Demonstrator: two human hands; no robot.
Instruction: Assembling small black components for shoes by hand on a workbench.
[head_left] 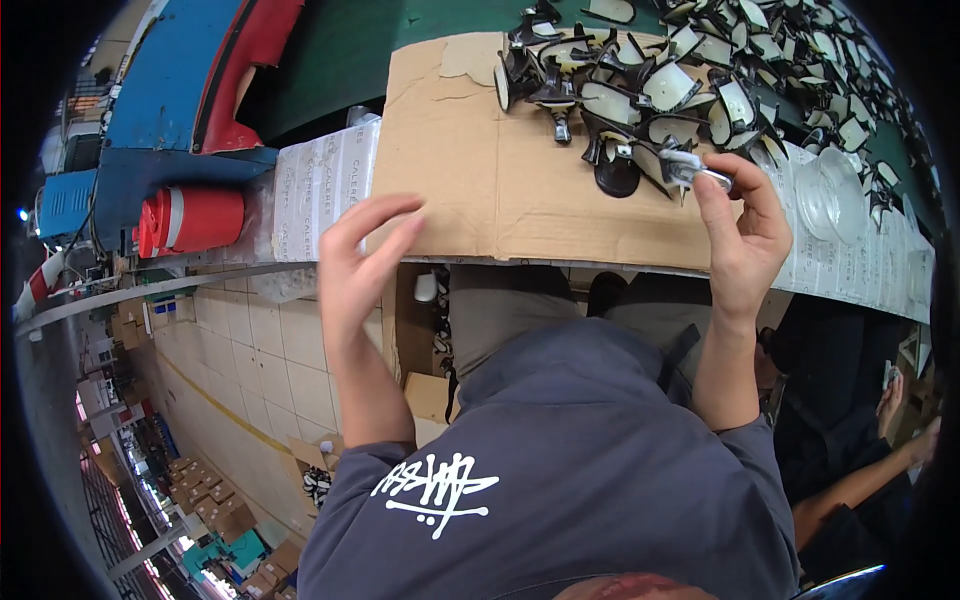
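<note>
My right hand pinches a small silvery metal piece between thumb and fingers; its exact kind is hard to make out. It is raised at the near edge of a heap of glossy black shoe heels with cream-coloured inner faces. The heels lie on a flattened cardboard sheet. One heel with a dark rounded end lies just left of the metal piece. Over the cardboard's left near corner, my left hand is held up with curved fingers apart and nothing between them, slightly blurred.
Many more heels cover the green bench at the far right. A clear round plastic roll sits right of my right hand. Left stand a red cylinder and a blue machine housing. Another person's arm shows at lower right.
</note>
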